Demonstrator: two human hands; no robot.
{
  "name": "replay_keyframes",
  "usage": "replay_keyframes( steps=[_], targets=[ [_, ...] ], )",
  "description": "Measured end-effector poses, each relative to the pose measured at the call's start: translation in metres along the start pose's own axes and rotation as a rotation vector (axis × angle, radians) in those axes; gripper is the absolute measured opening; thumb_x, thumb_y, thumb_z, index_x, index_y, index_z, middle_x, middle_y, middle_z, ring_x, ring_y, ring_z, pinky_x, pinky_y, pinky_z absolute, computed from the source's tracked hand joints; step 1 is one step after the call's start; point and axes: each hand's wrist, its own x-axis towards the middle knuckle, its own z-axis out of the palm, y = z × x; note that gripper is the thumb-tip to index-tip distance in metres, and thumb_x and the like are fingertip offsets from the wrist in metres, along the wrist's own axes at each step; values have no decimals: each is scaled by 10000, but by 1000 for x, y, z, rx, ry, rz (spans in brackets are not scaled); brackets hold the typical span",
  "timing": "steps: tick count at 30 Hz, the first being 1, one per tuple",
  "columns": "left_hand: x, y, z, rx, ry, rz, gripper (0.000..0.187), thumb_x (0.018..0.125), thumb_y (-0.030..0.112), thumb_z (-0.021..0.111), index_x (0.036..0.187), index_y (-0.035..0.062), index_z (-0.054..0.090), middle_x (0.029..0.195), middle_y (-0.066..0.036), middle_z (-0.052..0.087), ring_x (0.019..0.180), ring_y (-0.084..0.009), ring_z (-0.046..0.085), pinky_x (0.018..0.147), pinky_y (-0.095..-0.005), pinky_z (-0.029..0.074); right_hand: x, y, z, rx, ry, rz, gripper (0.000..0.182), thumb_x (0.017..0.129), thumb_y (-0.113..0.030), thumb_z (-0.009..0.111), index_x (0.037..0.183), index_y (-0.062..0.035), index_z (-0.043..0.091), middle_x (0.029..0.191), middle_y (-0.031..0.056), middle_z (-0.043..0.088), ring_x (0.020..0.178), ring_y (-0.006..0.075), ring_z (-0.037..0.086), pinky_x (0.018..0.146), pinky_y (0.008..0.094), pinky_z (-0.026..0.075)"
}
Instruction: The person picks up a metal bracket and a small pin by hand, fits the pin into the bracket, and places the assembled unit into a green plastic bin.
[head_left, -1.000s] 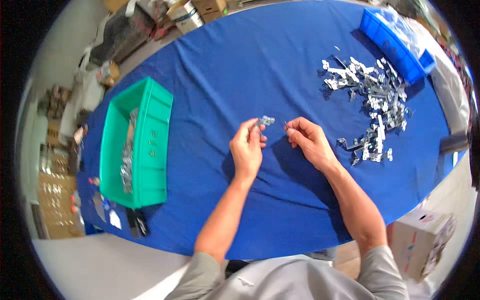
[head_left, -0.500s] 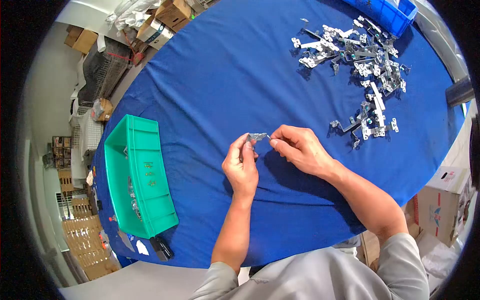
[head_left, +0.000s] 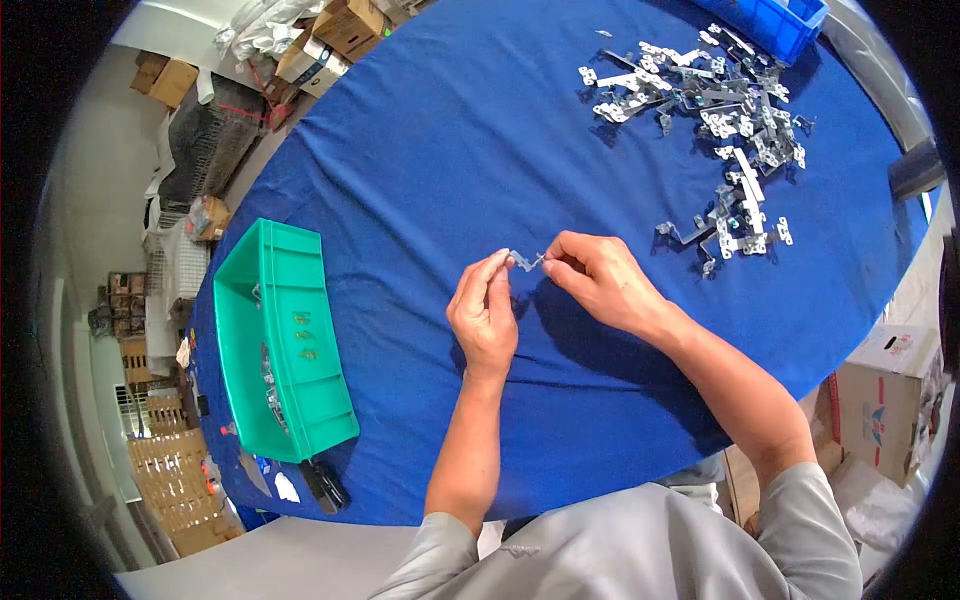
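A small bent metal bracket [head_left: 524, 263] spans the gap between my two hands, above the blue cloth. My left hand [head_left: 484, 315] pinches one end of it between thumb and fingers. At the other end, my right hand [head_left: 600, 280] has thumb and forefinger closed on the bracket's tip; whether a smaller part is also between them is too small to tell. Up and to the right lies a loose heap of similar metal brackets [head_left: 745, 110], some with tiny green spots.
A green plastic bin [head_left: 305, 340] stands tilted in view at the left, a few metal parts inside. Beside its near corner is a black object [head_left: 325, 487]. A blue crate [head_left: 785, 30] sits at the far right. Blue cloth [head_left: 430, 150] covers the table; a cardboard box [head_left: 885, 400] is at right.
The bracket has turned between my fingers and now shows its zigzag side. Both hands stay close together, slightly higher in view. The surroundings have shifted slightly with the camera.
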Motion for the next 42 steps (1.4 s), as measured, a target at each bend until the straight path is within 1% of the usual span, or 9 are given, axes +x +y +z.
replay_keyframes(
  steps=[5,9,16,21,25,29,31,34,42],
  targets=[
    [6,10,3,68,-40,174,179,949,-41,641,1094,-9,742,1029,-158,745,911,-275,719,814,-364,572,-8,7,-6,-42,-9,33,170,962,-158,667,942,10,646,752,214,665,701,380,676,629,457,502],
    [4,12,1,82,-51,170,185,954,-30,635,1100,-3,747,1042,-146,749,943,-233,721,829,-327,561,-11,14,-2,28,7,9,139,962,-111,662,1001,15,620,760,213,666,707,374,684,653,448,522],
    [6,14,4,105,-55,206,167,928,-47,662,1063,7,745,1012,-141,748,899,-269,709,790,-355,559,-4,17,-20,504,-208,203,273,1020,-119,555,1238,23,636,907,60,676,767,101,635,663,276,571],
    [8,15,6,107,-87,281,196,898,-69,672,1053,25,747,1008,-128,752,880,-280,701,780,-361,555,-4,17,-22,476,-258,247,204,1007,-154,596,1067,14,694,836,22,652,747,95,618,637,268,544],
    [7,17,5,98,-135,279,179,902,-60,677,1045,23,746,1005,-131,754,870,-284,699,780,-355,557,-3,21,-15,377,-129,107,206,1028,-233,613,974,-39,652,769,-27,589,682,56,529,544,243,419],
    [3,11,8,63,-98,102,152,972,-9,647,1096,3,735,986,-110,758,784,-183,692,693,-294,556,-3,11,-14,616,69,277,198,1037,-217,610,943,-43,631,755,-28,575,683,31,519,559,223,423],
    [-2,10,7,2,-57,-195,170,1022,34,622,1155,-1,722,1005,-85,756,760,-93,670,657,-236,543,-4,14,-19,520,-17,273,195,1030,-209,614,951,-32,637,750,-28,581,686,38,525,564,234,430],
    [-3,2,9,-167,-3,-287,204,1039,59,610,1217,-2,690,1004,-67,753,726,-54,646,608,-208,528,-6,19,-7,357,-62,89,199,996,-175,643,973,21,662,721,-2,592,663,80,513,578,298,426],
    [-4,3,8,-138,-18,-266,208,1037,76,629,1219,-6,689,974,-66,751,723,-63,645,605,-208,522,-8,16,-8,172,-94,47,202,981,-175,647,984,25,672,684,118,615,623,160,576,583,364,453]
  ],
)
